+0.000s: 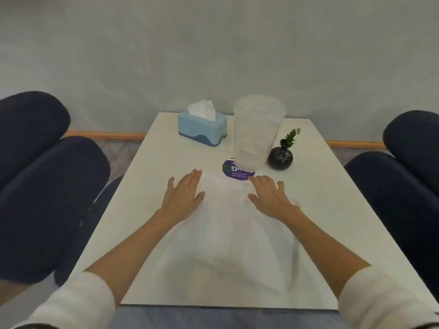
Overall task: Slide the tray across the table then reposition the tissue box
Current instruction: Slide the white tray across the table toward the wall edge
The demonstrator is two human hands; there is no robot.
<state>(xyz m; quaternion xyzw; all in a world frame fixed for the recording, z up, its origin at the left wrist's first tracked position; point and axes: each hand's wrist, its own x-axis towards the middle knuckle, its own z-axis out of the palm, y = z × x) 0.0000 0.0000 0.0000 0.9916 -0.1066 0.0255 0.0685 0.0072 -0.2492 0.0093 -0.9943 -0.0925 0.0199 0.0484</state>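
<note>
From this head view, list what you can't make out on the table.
- Tray: white on the white table, motion-blurred; its edges are hard to trace.
- Purple sticker: print too small and upside down, far part hidden by the blurred clear cup.
- Left hand and right hand: palms down, fingers spread; contact underneath unseen.
- Tissue box: far side hidden.

purple round sticker [238, 172], upside-down white print too blurred to read
</note>
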